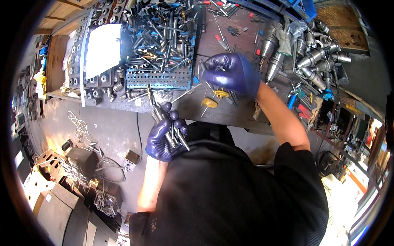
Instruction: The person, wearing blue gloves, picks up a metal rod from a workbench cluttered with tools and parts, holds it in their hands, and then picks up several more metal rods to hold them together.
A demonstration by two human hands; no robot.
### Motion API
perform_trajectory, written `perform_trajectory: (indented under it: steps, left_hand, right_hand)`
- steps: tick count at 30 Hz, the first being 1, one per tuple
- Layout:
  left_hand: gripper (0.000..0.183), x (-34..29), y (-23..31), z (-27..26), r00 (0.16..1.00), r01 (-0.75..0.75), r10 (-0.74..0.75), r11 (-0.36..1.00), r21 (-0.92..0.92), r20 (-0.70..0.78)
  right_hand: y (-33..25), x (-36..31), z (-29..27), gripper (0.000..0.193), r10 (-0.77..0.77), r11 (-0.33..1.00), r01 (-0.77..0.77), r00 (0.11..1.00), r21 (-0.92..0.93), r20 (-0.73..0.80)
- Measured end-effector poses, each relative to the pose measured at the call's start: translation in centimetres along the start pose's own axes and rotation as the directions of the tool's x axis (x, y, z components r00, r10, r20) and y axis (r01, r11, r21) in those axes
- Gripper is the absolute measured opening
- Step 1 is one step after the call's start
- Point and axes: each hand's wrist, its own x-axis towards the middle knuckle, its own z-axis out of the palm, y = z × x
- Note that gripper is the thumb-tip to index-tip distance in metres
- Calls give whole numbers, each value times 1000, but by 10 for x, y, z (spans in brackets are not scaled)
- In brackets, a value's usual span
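Observation:
In a purple glove, my left hand [164, 137] is closed around a bundle of metal cutting tools [171, 133], which look like drill bits and end mills. They stick out past the fingers at both ends, in front of the bench edge. My right hand [227, 74], gloved alike, is over the bench with its fingers curled closed; what they hold, if anything, is hidden. Just below it lie two yellow round pieces [209, 102] and some thin rods. Left of the right hand, a heap of drill bits and end mills [164, 37] lies on and behind a blue perforated rack [158, 78].
A white paper sheet [103, 51] lies over holders at the left. Metal tool holders [316, 59] crowd the right side, with a grey glove [284, 39] among them. Blue bins [279, 10] stand at the back. The bench's front edge [238, 121] runs before my body.

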Motion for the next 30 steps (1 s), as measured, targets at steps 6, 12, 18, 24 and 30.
perform_trajectory:
  steps: [6,12,18,24,30]
  left_hand:
    - [50,5,0,7,999,34,-34,999,21,14]
    - [50,5,-1,9,999,32,-32,999,32,9]
    - [50,3,-2,8,1000,22,-22,999,43,11]
    - [49,2,-2,9,1000,11,-11,999,32,6]
    - [49,2,-1,9,1000,10,-10,1000,16,1]
  right_hand:
    - [-37,-21,13,17,22,995,-30,996,96,82]
    - [-31,-24,13,17,-36,976,6,990,218,135]
    - [-29,-23,14,16,-98,970,64,985,233,140]
    - [-30,-21,15,17,-129,968,90,979,232,159]
    - [-36,-22,16,19,-137,955,85,976,285,169]
